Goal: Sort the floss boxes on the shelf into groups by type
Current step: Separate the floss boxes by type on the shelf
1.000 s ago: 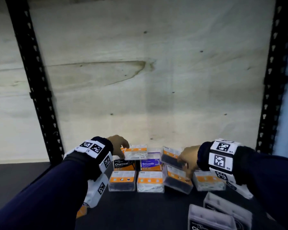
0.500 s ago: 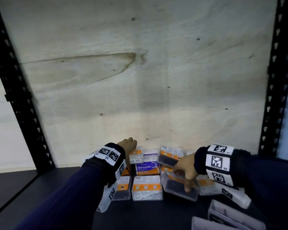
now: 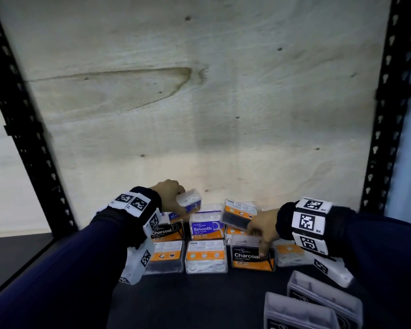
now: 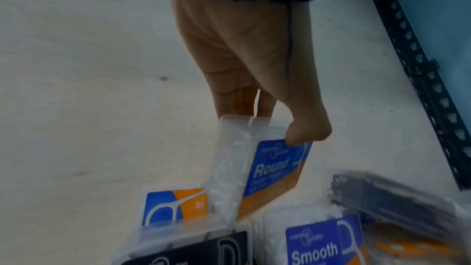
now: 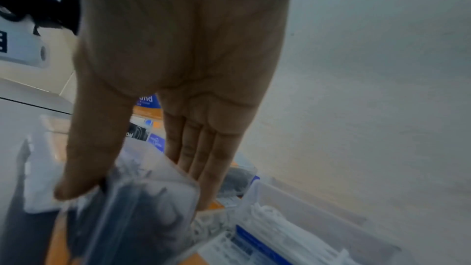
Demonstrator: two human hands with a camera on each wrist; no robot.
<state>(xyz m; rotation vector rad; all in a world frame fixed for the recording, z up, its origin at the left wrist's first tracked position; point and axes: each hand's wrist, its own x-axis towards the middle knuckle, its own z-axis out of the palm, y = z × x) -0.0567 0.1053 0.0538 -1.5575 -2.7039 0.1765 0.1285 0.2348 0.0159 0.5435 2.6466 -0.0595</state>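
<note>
Several clear floss boxes are clustered at the back of the dark shelf [image 3: 199, 302]. My left hand [image 3: 179, 203] [image 4: 275, 122] pinches a tilted blue-labelled Round box [image 3: 190, 201] [image 4: 257, 164], lifted above a Charcoal box [image 3: 166, 232] and another Round box [image 4: 173, 207]. A Smooth box [image 3: 205, 229] [image 4: 321, 245] stands in the middle. My right hand [image 3: 256, 241] [image 5: 140, 194] grips an upright Charcoal box [image 3: 252, 256] [image 5: 142, 219], thumb in front and fingers behind. Above it a dark-filled box [image 3: 239, 213] leans tilted.
Two boxes with orange back labels [image 3: 167, 256] [image 3: 205, 256] stand in the front row. Two clear boxes [image 3: 323, 295] [image 3: 299, 314] lie at the front right. A plywood wall [image 3: 199, 103] closes the back, with black uprights [image 3: 29, 138] [image 3: 384, 115] at each side.
My right hand has turned the tilted dark box upright, so its Charcoal label faces front. My left hand has tipped its box up so the blue label shows underneath.
</note>
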